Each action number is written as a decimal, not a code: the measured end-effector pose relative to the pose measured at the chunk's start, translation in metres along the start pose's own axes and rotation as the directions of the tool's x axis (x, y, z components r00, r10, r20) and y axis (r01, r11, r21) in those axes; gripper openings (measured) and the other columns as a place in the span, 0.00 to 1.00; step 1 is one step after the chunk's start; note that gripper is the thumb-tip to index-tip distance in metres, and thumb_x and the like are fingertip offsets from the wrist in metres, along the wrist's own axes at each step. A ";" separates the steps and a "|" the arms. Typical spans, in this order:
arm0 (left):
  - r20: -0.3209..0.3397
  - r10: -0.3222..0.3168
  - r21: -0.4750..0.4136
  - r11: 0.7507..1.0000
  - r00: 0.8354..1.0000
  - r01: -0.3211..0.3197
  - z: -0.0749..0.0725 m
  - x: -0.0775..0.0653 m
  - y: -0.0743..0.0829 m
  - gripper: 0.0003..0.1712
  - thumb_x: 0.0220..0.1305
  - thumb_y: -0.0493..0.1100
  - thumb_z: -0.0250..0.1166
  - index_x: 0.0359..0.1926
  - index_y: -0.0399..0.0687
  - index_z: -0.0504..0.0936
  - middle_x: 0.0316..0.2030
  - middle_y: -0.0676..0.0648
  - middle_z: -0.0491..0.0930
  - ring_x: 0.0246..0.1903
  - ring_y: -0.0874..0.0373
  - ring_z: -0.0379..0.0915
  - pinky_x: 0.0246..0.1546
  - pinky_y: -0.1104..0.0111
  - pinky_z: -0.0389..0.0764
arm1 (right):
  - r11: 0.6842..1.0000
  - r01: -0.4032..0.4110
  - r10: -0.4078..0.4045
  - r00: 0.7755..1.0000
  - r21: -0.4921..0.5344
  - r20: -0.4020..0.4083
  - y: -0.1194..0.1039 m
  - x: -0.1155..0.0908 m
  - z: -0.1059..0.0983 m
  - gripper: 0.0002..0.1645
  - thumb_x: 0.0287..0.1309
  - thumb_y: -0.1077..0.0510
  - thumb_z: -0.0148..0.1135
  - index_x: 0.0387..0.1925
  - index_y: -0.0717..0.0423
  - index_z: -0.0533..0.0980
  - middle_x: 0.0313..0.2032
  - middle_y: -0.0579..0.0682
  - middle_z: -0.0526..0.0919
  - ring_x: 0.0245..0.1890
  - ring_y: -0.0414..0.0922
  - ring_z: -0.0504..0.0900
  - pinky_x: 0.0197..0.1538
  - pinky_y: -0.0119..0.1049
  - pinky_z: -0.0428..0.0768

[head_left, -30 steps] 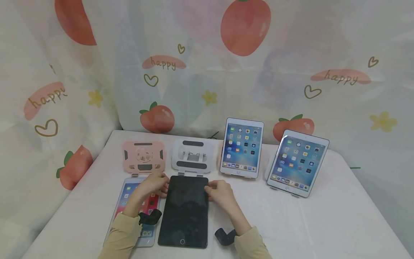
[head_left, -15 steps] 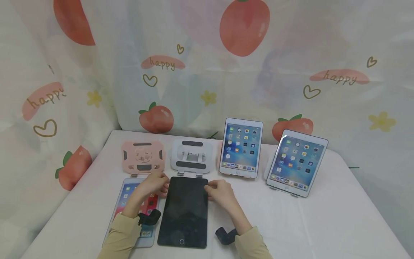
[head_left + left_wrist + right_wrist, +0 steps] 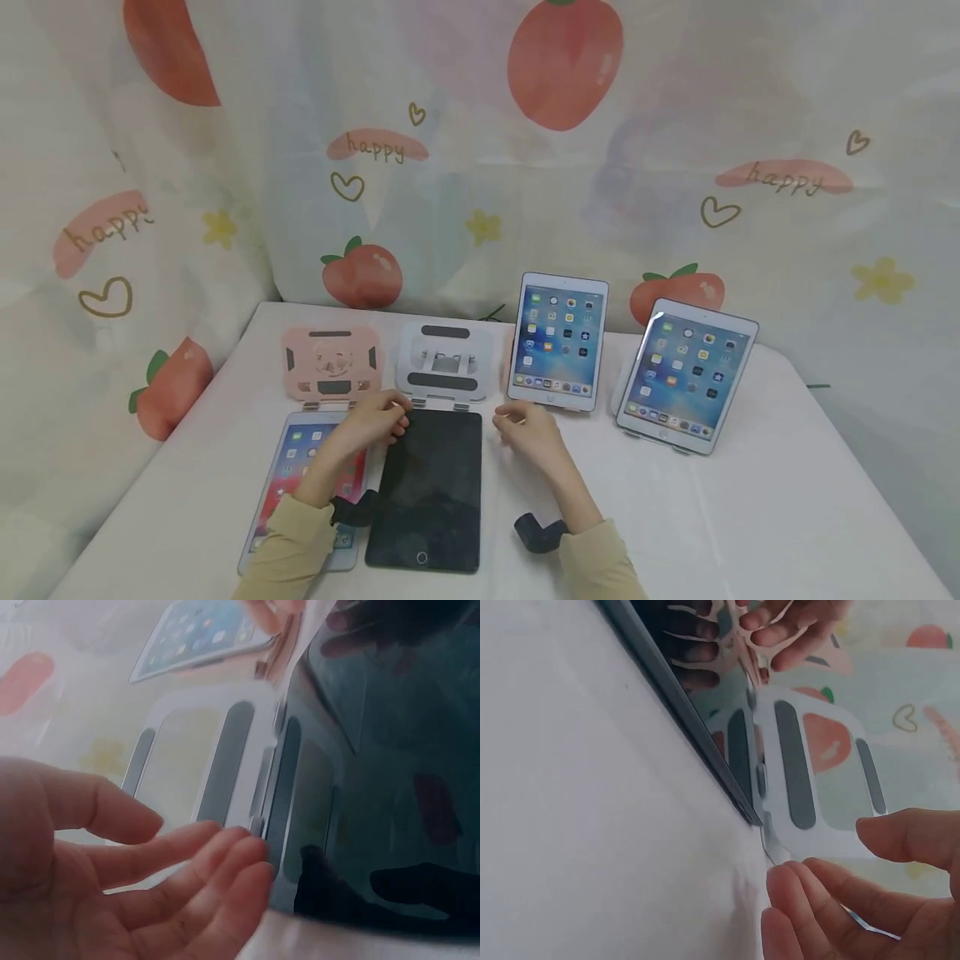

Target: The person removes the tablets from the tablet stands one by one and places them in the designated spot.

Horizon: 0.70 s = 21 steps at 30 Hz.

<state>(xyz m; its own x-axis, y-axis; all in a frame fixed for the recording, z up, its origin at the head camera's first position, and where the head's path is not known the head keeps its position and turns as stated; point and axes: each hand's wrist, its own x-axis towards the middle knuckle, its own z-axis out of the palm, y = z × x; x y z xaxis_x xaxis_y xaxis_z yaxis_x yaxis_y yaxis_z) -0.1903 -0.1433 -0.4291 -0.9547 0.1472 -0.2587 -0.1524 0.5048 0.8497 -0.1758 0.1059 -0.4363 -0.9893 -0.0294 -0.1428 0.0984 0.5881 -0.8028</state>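
Note:
A black tablet lies flat with its dark screen up and its home button toward the person. Just behind its far edge stands a white folding tablet stand with dark pads. My left hand hovers over the tablet's far left corner, fingers loosely bent and holding nothing. Off the far right corner is my right hand, also holding nothing, its thumb apart from the fingertips. In the left wrist view the left fingers overlap the stand. The right wrist view shows a gap between the right fingers and the tablet's edge.
A white tablet with a lit-looking screen lies at left, partly under the left forearm, with a pink stand behind it. Two more white tablets stand propped up at back right. A patterned curtain hangs behind the table.
Both hands have come off the black tablet's far side edges. The left hand has lifted and shifted right over the corner; the right has drawn away to the right. The tablet stays in place.

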 end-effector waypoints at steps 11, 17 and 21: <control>-0.049 0.102 -0.102 0.989 0.994 -0.106 0.022 0.005 0.009 0.14 0.66 0.34 0.53 0.49 0.34 0.77 0.35 0.39 0.81 0.31 0.57 0.79 0.36 0.64 0.85 | 0.998 -0.003 0.006 0.999 0.063 -0.040 0.009 0.004 -0.018 0.16 0.61 0.57 0.58 0.47 0.61 0.80 0.36 0.55 0.85 0.32 0.43 0.82 0.36 0.32 0.75; 0.001 0.166 -0.116 0.979 0.986 -0.165 0.031 0.014 0.021 0.15 0.67 0.35 0.53 0.51 0.34 0.77 0.39 0.37 0.81 0.35 0.54 0.81 0.39 0.63 0.84 | 0.993 -0.023 0.033 0.996 0.114 -0.083 0.015 0.005 -0.035 0.18 0.62 0.56 0.57 0.49 0.62 0.79 0.39 0.58 0.85 0.37 0.45 0.84 0.45 0.38 0.78; 0.008 0.195 -0.118 0.974 0.981 -0.192 0.037 0.022 0.033 0.14 0.67 0.36 0.54 0.51 0.37 0.78 0.40 0.38 0.82 0.36 0.54 0.81 0.40 0.63 0.84 | 0.993 -0.024 0.041 0.990 0.119 -0.136 0.016 0.006 -0.047 0.19 0.62 0.55 0.57 0.50 0.62 0.79 0.41 0.59 0.85 0.41 0.49 0.83 0.45 0.35 0.76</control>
<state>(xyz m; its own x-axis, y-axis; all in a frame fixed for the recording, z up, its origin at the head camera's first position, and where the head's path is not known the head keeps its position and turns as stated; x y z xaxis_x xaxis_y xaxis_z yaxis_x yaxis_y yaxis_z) -0.2072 -0.0922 -0.4235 -0.9640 0.2495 -0.0920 0.0050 0.3628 0.9318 -0.1852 0.1534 -0.4223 -0.9899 0.1045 -0.0954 0.1346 0.4881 -0.8623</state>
